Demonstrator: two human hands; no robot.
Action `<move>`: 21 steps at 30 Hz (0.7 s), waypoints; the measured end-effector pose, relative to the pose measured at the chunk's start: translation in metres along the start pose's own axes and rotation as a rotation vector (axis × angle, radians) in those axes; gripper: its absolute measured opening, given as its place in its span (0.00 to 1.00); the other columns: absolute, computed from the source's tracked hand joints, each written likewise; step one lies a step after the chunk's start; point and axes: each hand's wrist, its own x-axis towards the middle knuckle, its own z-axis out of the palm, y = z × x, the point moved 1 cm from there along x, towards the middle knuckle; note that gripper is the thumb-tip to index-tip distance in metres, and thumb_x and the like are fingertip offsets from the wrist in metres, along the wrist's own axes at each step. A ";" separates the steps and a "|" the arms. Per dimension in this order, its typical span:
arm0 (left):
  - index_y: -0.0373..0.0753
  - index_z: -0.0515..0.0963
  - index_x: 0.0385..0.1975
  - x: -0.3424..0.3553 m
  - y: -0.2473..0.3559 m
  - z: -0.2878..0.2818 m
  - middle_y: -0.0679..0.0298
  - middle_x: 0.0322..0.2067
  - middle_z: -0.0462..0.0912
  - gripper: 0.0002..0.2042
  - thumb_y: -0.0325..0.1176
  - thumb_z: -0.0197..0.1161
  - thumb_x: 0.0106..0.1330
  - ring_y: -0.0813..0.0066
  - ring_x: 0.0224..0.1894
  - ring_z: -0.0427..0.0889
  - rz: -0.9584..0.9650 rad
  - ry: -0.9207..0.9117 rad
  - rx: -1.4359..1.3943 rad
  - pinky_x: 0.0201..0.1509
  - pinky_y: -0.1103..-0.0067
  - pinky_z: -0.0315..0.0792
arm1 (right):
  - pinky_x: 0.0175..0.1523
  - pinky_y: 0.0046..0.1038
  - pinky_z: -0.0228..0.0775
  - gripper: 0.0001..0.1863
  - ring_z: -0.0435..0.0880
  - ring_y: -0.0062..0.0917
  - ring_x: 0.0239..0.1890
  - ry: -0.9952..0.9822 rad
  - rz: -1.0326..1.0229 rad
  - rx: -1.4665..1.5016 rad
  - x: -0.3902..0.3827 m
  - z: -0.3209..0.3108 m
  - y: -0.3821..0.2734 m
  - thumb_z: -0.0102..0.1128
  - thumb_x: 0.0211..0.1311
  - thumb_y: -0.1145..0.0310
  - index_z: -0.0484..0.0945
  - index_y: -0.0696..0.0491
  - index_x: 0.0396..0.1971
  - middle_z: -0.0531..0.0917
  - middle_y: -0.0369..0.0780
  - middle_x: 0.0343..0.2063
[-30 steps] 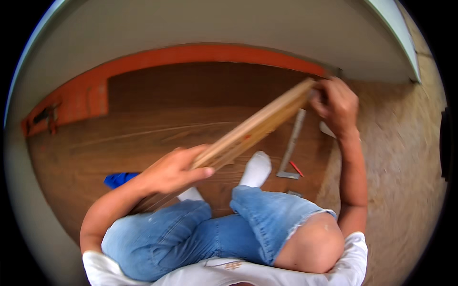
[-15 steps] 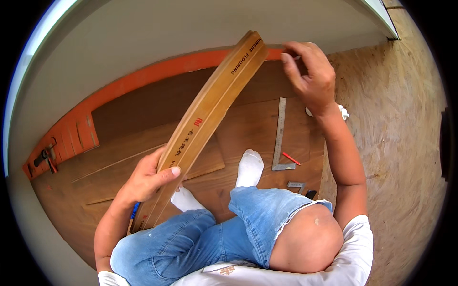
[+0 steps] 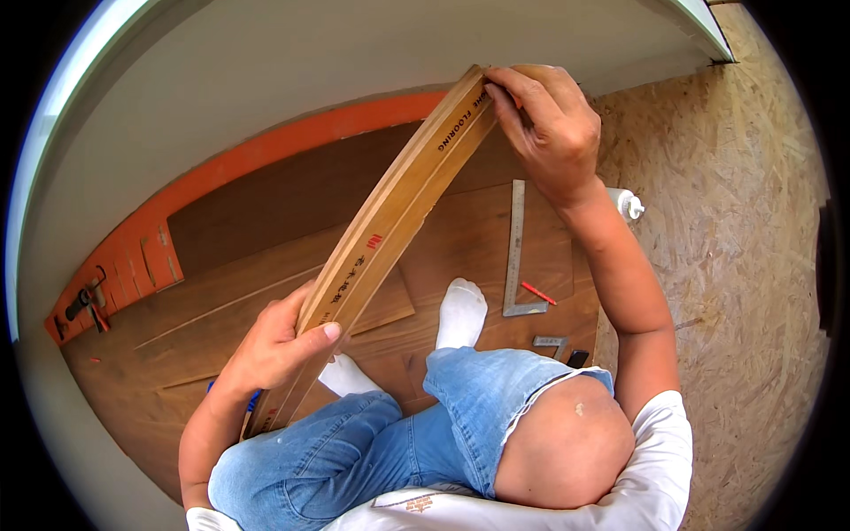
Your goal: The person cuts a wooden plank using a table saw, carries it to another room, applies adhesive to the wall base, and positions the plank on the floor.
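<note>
A long wooden flooring plank (image 3: 398, 204) with printed marks on its pale underside slants from my left thigh up toward the wall. My left hand (image 3: 285, 343) is closed around its lower part, thumb lying across the printed face. At the far upper end, my right hand (image 3: 551, 124) pinches the plank's corner between thumb and fingers. The lower end of the plank rests by my leg, partly hidden by my left forearm.
Laid brown floorboards (image 3: 292, 257) run beneath me to an orange strip (image 3: 266, 149) along the wall. A metal square (image 3: 515, 252), red pencil (image 3: 538, 293), smaller metal square (image 3: 551, 342) and white bottle (image 3: 624, 205) lie right; a black-handled tool (image 3: 84, 305) sits far left.
My right hand has moved left onto the plank's far end and now pinches it. The plank has turned slightly, while my left hand keeps its hold.
</note>
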 end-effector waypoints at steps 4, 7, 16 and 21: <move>0.32 0.72 0.67 0.000 -0.003 0.001 0.56 0.37 0.86 0.29 0.45 0.64 0.73 0.69 0.39 0.86 0.062 0.029 0.129 0.48 0.70 0.79 | 0.33 0.30 0.78 0.11 0.84 0.30 0.30 0.002 -0.044 -0.053 0.000 0.000 -0.001 0.76 0.51 0.77 0.85 0.52 0.35 0.85 0.36 0.29; 0.32 0.73 0.65 -0.001 0.005 0.003 0.55 0.36 0.86 0.28 0.46 0.64 0.73 0.67 0.38 0.87 0.030 0.025 0.137 0.46 0.69 0.80 | 0.30 0.29 0.76 0.11 0.82 0.29 0.27 0.000 -0.075 -0.101 -0.001 -0.001 0.001 0.75 0.48 0.77 0.83 0.52 0.32 0.82 0.36 0.26; 0.31 0.76 0.58 0.000 0.010 0.005 0.57 0.30 0.87 0.24 0.46 0.64 0.73 0.66 0.36 0.88 0.020 0.016 0.146 0.44 0.69 0.80 | 0.27 0.29 0.74 0.12 0.79 0.29 0.24 -0.081 -0.087 -0.090 -0.003 -0.002 0.009 0.71 0.47 0.79 0.77 0.52 0.29 0.76 0.36 0.22; 0.31 0.77 0.54 0.000 -0.003 0.003 0.57 0.31 0.87 0.23 0.46 0.65 0.73 0.68 0.36 0.88 -0.018 -0.036 0.041 0.44 0.69 0.80 | 0.28 0.29 0.75 0.11 0.80 0.29 0.24 -0.202 -0.059 0.051 -0.006 -0.009 0.014 0.70 0.48 0.80 0.77 0.53 0.29 0.77 0.37 0.23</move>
